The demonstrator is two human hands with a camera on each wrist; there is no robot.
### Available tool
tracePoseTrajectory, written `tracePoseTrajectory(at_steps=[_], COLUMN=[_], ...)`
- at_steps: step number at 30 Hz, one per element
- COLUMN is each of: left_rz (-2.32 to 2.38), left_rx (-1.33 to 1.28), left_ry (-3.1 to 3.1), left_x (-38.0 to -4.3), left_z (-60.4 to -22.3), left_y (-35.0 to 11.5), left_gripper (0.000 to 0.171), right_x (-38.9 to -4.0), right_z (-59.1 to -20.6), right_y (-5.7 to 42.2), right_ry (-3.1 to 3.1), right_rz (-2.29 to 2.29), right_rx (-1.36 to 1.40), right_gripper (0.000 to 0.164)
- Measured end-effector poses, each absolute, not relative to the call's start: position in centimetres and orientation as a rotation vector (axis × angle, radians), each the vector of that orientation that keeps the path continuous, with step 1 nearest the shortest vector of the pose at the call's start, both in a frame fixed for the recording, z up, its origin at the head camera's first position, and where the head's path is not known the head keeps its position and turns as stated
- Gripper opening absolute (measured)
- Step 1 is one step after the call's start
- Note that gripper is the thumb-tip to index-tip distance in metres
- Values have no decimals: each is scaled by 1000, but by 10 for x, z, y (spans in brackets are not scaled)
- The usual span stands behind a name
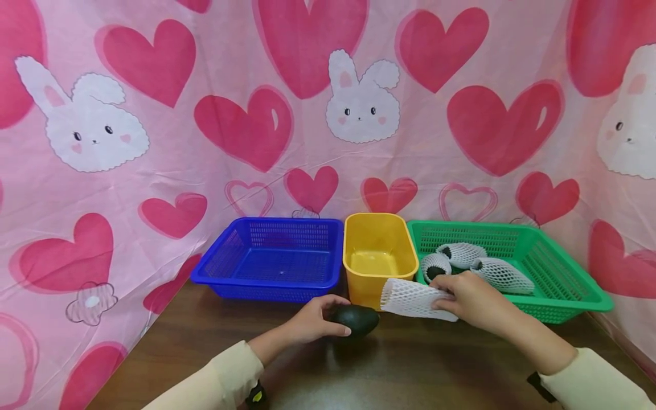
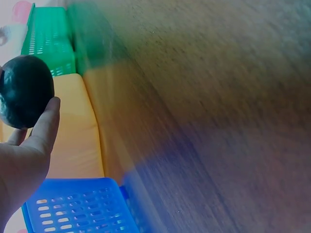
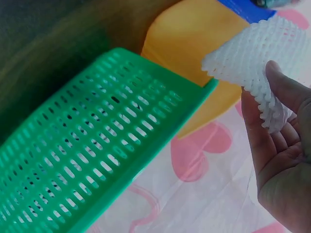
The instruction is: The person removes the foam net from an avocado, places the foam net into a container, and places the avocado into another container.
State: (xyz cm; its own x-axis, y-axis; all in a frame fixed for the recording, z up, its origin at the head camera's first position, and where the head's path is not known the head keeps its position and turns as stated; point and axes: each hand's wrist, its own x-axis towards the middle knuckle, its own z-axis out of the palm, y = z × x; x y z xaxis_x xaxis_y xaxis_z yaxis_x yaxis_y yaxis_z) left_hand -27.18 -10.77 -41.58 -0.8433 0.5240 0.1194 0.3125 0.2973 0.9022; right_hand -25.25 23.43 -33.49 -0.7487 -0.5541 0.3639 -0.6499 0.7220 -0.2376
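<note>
A dark green avocado (image 1: 356,320) is held in my left hand (image 1: 312,322), above the table in front of the yellow bin (image 1: 379,290). In the left wrist view the thumb and fingers curl around the avocado (image 2: 26,92). My right hand (image 1: 471,299) pinches one end of a white foam net sleeve (image 1: 412,299), which looks flattened with nothing visible inside. The right wrist view shows thumb and fingers on either side of the foam net sleeve (image 3: 262,58). The sleeve's other end points left, toward the avocado, apart from it.
On the right, a green basket (image 1: 569,273) holds several dark fruits in white foam nets (image 1: 502,274). The blue basket (image 1: 287,267) at the left shows a bare bottom. All the containers stand along the back of the brown table (image 1: 169,341), before a pink heart-patterned cloth (image 1: 230,68).
</note>
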Motion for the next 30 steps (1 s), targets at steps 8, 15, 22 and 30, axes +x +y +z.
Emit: tracePoseTrajectory(at_steps=[8,15,22,30], left_rz=[1626,1651,1638,1628], left_rx=[756,744,739,762], left_ry=[2323,2298,2300,2329], left_x=[-271,-268,-269,-271], left_z=[-417,-414,-416,-417], left_y=[-108,-110,-112,-114], left_gripper=[50,51,49,49], right_x=[-260,-269,-278,-295], right_z=[-322,-314,-307,-296], right_y=[229,217,204,190], right_ry=[-2674,-2677,-2689,-2670], right_rz=[620,700,793,884], right_rx=[881,820,719,601], right_gripper=[21,22,22,25])
